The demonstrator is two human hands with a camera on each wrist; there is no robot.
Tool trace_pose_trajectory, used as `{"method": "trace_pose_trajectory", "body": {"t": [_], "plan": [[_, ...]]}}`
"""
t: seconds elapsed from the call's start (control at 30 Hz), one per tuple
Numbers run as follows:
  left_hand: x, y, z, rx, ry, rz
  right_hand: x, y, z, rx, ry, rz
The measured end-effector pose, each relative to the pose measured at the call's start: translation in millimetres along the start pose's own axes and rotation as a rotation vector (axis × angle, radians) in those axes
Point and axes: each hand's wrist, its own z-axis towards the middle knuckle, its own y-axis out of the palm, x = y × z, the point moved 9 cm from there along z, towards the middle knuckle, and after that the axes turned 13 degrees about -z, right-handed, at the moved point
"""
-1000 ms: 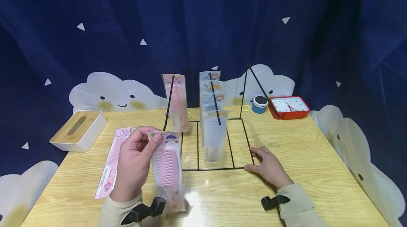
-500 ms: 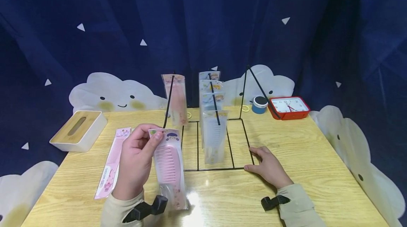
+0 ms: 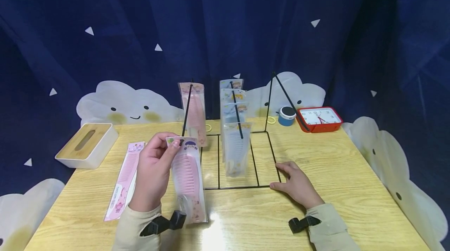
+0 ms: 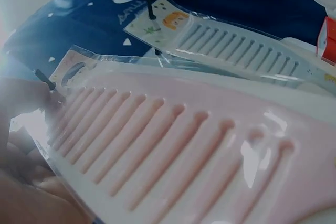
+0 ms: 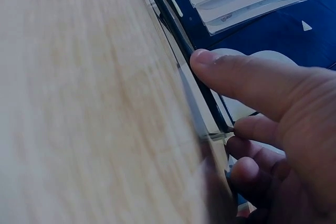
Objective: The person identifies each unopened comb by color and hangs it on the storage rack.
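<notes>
My left hand [image 3: 154, 171] pinches the top of a clear packet with a pink comb [image 3: 186, 178] inside. The packet's header is at the front tip of the black wire rack's left hook [image 3: 185, 120], and the dark tip shows at the header hole beside my thumb. Behind it on that hook hangs another packaged pink comb [image 3: 195, 112]. Several packaged pale blue and white combs [image 3: 237, 151] hang from the middle hook. My right hand [image 3: 297, 184] grips the front right corner of the rack base [image 3: 239, 187], its thumb on the front bar [image 5: 181, 40].
Packaged pink comb [image 3: 124, 180] lies flat at left. Behind it is a tissue box [image 3: 88, 145] with a wooden lid. The bare right hook [image 3: 290, 98] slants forward near a blue jar-like object [image 3: 286, 116] and a red clock [image 3: 320, 120]. A dark curtain stands behind.
My left hand has raised the pink comb packet slightly and moved it toward the hook; the hook tip now shows at the header. The right hand stays in place.
</notes>
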Motion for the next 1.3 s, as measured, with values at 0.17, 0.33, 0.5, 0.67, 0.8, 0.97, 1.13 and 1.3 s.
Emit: {"method": "trace_pose_trajectory", "body": {"t": [0.17,0.33,0.5,0.67,0.8,0.97,1.13,1.3], "plan": [[-6.2,-1.6,8.6,0.003,-0.005,0.017,1,0,0,-0.001,0.003,-0.002],[-11.8,-1.6,19.2,0.001,-0.010,0.012,1,0,-1,-0.003,0.006,0.002],[-16.1,-0.7,33.0,-0.007,-0.005,0.029,1,0,-1,-0.001,0.007,0.010],[-20.0,-2.0,48.4,-0.014,0.009,0.051,1,2,-2,-0.006,0.011,0.007],[-22.5,-2.8,58.4,-0.022,0.025,0.016,1,2,-1,0.003,0.002,0.014],[-23.9,-0.9,63.8,-0.029,0.043,-0.054,1,1,0,0.022,0.000,0.034],[-24.3,1.9,65.1,-0.036,0.050,-0.086,2,-2,0,0.042,0.001,0.051],[-25.2,3.1,65.6,-0.036,0.046,-0.092,5,0,-1,0.026,0.021,0.099]]}}
